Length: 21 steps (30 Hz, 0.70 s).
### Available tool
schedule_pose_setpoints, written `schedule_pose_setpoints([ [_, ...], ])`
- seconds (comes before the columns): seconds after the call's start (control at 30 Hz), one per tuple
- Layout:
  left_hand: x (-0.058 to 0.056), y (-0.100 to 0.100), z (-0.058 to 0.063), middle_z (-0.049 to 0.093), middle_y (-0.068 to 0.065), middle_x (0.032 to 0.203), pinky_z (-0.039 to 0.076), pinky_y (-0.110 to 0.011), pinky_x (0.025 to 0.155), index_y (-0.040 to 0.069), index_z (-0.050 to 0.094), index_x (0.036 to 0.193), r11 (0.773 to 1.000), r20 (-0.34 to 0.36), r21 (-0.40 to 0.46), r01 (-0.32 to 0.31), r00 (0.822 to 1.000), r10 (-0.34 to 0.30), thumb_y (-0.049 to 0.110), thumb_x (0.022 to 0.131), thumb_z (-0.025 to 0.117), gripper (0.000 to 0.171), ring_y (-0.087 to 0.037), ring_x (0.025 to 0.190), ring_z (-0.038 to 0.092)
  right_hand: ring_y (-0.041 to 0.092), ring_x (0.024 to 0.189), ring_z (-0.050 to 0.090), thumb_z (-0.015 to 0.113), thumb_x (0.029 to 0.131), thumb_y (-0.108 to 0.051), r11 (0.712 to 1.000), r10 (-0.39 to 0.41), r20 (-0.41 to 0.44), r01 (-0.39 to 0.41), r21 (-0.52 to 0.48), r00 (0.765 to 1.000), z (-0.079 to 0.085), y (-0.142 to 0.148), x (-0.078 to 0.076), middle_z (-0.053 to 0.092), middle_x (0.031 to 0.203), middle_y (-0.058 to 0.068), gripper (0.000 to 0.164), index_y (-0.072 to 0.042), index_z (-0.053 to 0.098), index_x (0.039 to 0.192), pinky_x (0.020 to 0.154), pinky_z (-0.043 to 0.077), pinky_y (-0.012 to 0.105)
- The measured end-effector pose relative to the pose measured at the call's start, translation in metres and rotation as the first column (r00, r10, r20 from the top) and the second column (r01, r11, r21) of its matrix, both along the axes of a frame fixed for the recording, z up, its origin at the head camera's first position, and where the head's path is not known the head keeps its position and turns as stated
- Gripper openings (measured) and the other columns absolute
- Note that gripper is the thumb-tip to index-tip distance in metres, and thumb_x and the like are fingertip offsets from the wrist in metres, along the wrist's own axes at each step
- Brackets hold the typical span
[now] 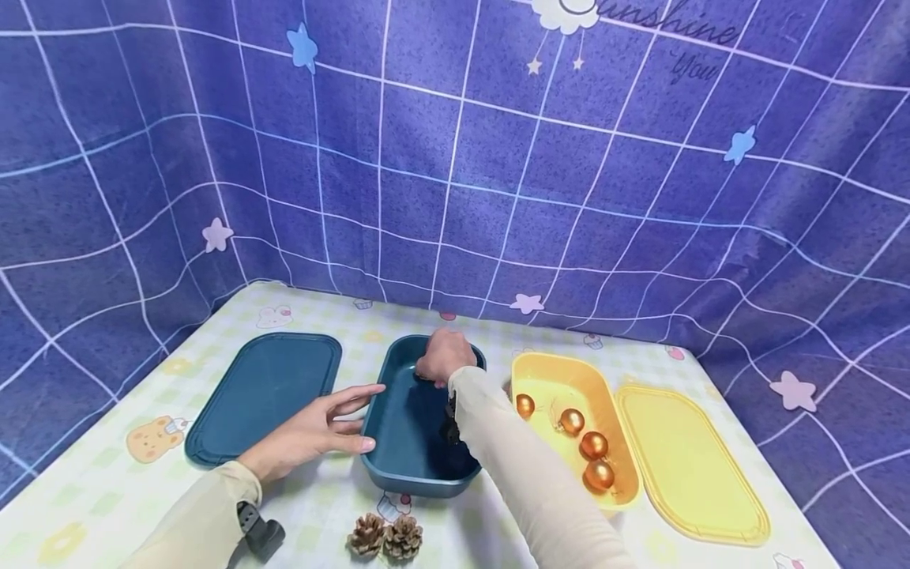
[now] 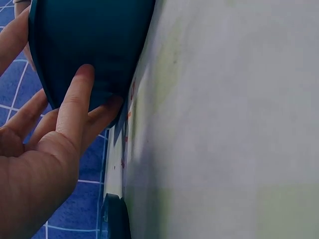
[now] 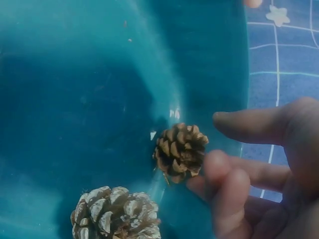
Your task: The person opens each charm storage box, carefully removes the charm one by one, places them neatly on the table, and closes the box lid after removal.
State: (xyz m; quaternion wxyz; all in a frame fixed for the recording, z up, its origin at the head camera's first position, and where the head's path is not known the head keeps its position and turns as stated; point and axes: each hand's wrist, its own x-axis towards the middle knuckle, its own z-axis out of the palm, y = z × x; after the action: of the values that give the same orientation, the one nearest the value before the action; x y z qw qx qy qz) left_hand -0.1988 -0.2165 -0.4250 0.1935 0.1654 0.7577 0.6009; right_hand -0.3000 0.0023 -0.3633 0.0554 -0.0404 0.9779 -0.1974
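Note:
The dark teal box (image 1: 419,484) stands open in mid-table. My left hand (image 1: 330,423) rests against its left side, fingers spread along the wall, as the left wrist view shows up close. Inside the far end of the box is my right hand (image 1: 446,357), reaching down. In the right wrist view a small brown pine cone (image 3: 180,152) lies by the box wall; my fingertips are right at its edge and the thumb stands apart from it. A larger, white-tipped pine cone (image 3: 117,214) lies nearby. Two more pine cones (image 1: 384,537) sit side by side in front of the box.
Left of the box lies its flat teal lid (image 1: 266,391). To the right, a yellow box (image 1: 626,462) holds several shiny copper-coloured balls (image 1: 593,445), partly behind my right sleeve. A yellow lid (image 1: 693,466) lies beyond it. A blue gridded curtain (image 1: 455,158) hangs behind the table.

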Motion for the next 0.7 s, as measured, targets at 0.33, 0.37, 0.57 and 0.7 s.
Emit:
schedule_pose_setpoints([
  [0.33,0.002,0.0,0.0,0.018,-0.01,0.169,0.035,-0.067,0.117,0.025,0.034,0.157,1.0,-0.002,-0.003,-0.004,1.0,0.004,0.024,0.089,0.077,0.081,-0.055,0.146,0.031,0.022,0.069,0.071,0.072,0.088,-0.032,0.985,-0.002,-0.083,0.016,0.173,0.997,-0.009,-0.011,0.001,0.076,0.09,0.009,0.019,-0.013,0.072,0.088,0.052,0.057,0.034],
  [0.37,0.002,0.0,0.0,0.018,-0.01,0.169,0.036,-0.066,0.117,0.026,0.034,0.157,1.0,-0.003,-0.003,-0.003,1.0,0.003,0.024,0.089,0.077,0.08,-0.055,0.146,0.031,0.023,0.073,0.071,0.073,0.087,-0.032,0.981,0.005,-0.086,0.011,0.192,0.996,-0.01,-0.012,0.002,0.076,0.095,0.01,0.019,-0.013,0.073,0.091,0.053,0.057,0.036],
  [0.57,0.001,0.001,0.0,0.019,-0.01,0.169,0.035,-0.066,0.118,0.026,0.035,0.157,1.0,-0.024,-0.005,0.003,1.0,-0.003,0.024,0.09,0.076,0.079,-0.054,0.145,0.033,0.024,0.076,0.071,0.077,0.084,-0.029,0.967,0.046,-0.079,-0.025,0.252,0.996,-0.016,-0.012,0.004,0.076,0.096,0.008,0.012,-0.017,0.076,0.087,0.054,0.058,0.038],
  [0.7,0.0,0.0,0.0,0.02,-0.01,0.169,0.036,-0.066,0.118,0.027,0.036,0.157,1.0,-0.015,-0.007,-0.006,1.0,0.006,0.024,0.089,0.077,0.079,-0.054,0.145,0.032,0.024,0.076,0.071,0.078,0.083,-0.029,0.968,0.06,-0.091,-0.036,0.248,0.994,-0.016,-0.013,0.004,0.076,0.096,0.009,0.014,-0.016,0.076,0.087,0.055,0.058,0.038],
])
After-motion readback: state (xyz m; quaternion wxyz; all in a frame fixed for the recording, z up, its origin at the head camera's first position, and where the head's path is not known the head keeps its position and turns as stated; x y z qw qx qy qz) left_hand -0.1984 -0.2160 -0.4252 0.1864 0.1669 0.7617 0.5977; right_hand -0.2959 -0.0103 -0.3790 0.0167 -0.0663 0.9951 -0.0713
